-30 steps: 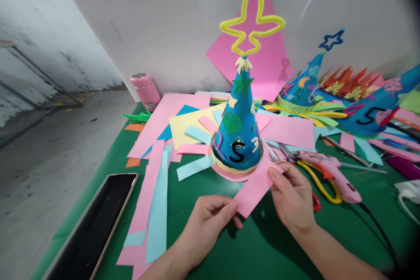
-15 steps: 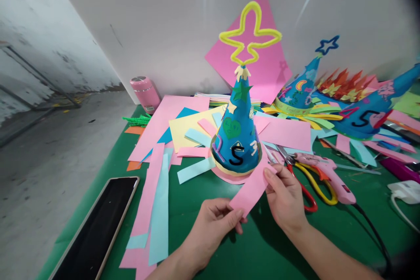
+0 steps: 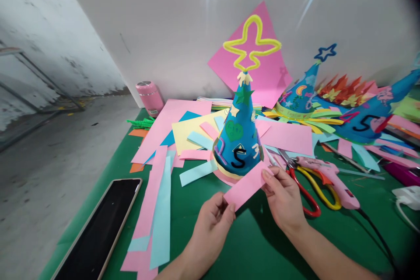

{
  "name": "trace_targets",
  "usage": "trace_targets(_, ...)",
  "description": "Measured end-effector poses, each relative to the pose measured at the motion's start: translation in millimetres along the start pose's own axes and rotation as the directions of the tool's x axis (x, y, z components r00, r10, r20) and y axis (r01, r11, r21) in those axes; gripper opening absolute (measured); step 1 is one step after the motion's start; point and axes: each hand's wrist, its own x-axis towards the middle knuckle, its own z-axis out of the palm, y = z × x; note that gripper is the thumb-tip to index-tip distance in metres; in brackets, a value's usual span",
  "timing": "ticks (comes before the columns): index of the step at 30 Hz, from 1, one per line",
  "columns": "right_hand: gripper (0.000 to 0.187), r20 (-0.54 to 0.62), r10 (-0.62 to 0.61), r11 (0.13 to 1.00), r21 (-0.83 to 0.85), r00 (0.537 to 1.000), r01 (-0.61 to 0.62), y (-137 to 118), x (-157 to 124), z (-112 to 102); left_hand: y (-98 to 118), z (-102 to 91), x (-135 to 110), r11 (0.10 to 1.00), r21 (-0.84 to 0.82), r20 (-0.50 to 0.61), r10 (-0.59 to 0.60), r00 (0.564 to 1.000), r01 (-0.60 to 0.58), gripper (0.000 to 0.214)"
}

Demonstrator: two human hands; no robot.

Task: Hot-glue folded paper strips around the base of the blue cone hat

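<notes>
A short pink paper strip [image 3: 246, 187] is stretched between my two hands, slanting up to the right. My left hand [image 3: 213, 223] pinches its lower left end, and my right hand [image 3: 282, 197] grips the upper right end. Just behind the strip stands a blue cone party hat [image 3: 239, 135], topped by a yellow pipe-cleaner shape [image 3: 252, 43]. Pink and light-blue strips fan out around the hat's base. Part of its lower rim is hidden by the strip I hold.
Right of my hands lie red- and yellow-handled scissors [image 3: 306, 188] and a pink glue gun [image 3: 334, 179]. Leftward are a phone [image 3: 101, 227], long paper strips [image 3: 160, 214] and a pink bottle [image 3: 150, 98]. More decorated hats [image 3: 300, 92] stand at the back right, before a white board [image 3: 170, 30].
My left hand has shifted slightly left and up, and the pink strip is now held flatter and straighter. My right hand stays on its end. The whole view has tilted up a little.
</notes>
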Motion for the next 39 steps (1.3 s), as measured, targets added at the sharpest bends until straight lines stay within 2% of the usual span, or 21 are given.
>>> trace_targets(5,0.017,0.028,-0.104,0.993,-0.055,0.994,0.105,3,-3,-4,1,-2.0,-4,0.995,0.029,-0.090,0.103,0.991,-0.100,0.026)
trace_targets(9,0.014,0.017,-0.186,0.981,-0.054,0.982,0.187,1,1,-10,3,-6.7,-7,0.987,0.046,-0.072,0.156,0.985,-0.153,0.023)
trace_targets(11,0.013,0.024,-0.200,0.979,-0.036,0.979,0.201,-3,7,-16,6,-9.5,-6,0.988,0.032,0.018,0.150,0.988,-0.151,0.021)
trace_targets(13,0.016,0.081,-0.166,0.985,-0.029,0.983,0.169,-9,13,-20,9,-12.0,-6,0.995,-0.004,0.173,0.096,0.980,-0.097,0.017)
trace_targets(15,0.024,0.243,-0.063,0.993,-0.079,0.968,0.084,-17,15,-23,11,-13.8,-5,1.000,-0.018,0.323,0.023,0.946,-0.018,0.012)
trace_targets(16,0.028,0.366,0.019,0.989,-0.141,0.930,0.036,-21,14,-22,12,-14.5,-6,1.000,-0.003,0.369,-0.007,0.929,0.008,0.011)
trace_targets(17,0.031,0.493,0.119,0.975,-0.224,0.862,-0.006,-24,12,-20,12,-15.0,-6,0.999,0.025,0.387,-0.028,0.921,0.020,0.010)
trace_targets(18,0.032,0.601,0.219,0.949,-0.314,0.769,-0.025,-27,9,-17,11,-15.4,-6,0.998,0.059,0.382,-0.040,0.923,0.018,0.009)
trace_targets(19,0.030,0.676,0.306,0.919,-0.395,0.671,-0.021,-30,5,-13,10,-15.7,-6,0.995,0.095,0.367,-0.045,0.929,0.011,0.008)
trace_targets(20,0.025,0.715,0.363,0.892,-0.452,0.597,-0.002,-31,1,-9,8,-15.7,-7,0.992,0.127,0.345,-0.047,0.937,0.003,0.008)
trace_targets(21,0.020,0.729,0.386,0.875,-0.484,0.566,0.027,-31,-3,-4,7,-15.5,-6,0.988,0.155,0.329,-0.050,0.943,-0.002,0.008)
trace_targets(23,0.015,0.726,0.373,0.858,-0.507,0.578,0.084,-29,-10,4,5,-14.5,-5,0.982,0.189,0.339,-0.064,0.939,-0.001,0.009)
trace_targets(26,0.019,0.681,0.350,0.853,-0.516,0.644,0.082,-24,-13,9,7,-13.2,-1,0.981,0.196,0.313,-0.056,0.948,-0.007,0.014)
trace_targets(31,0.024,0.578,0.356,0.866,-0.500,0.735,-0.026,-17,-11,7,12,-16.0,7,0.998,0.058,0.197,0.014,0.980,-0.026,0.024)
trace_targets(35,0.027,0.518,0.292,0.880,-0.474,0.804,-0.014,-13,-15,7,10,-17.7,8,0.998,-0.047,0.151,-0.022,0.988,0.029,0.029)
trace_targets(39,0.029,0.487,0.241,0.895,-0.445,0.839,0.001,-11,-18,8,7,-17.0,9,0.992,-0.114,0.103,-0.038,0.994,0.050,0.032)
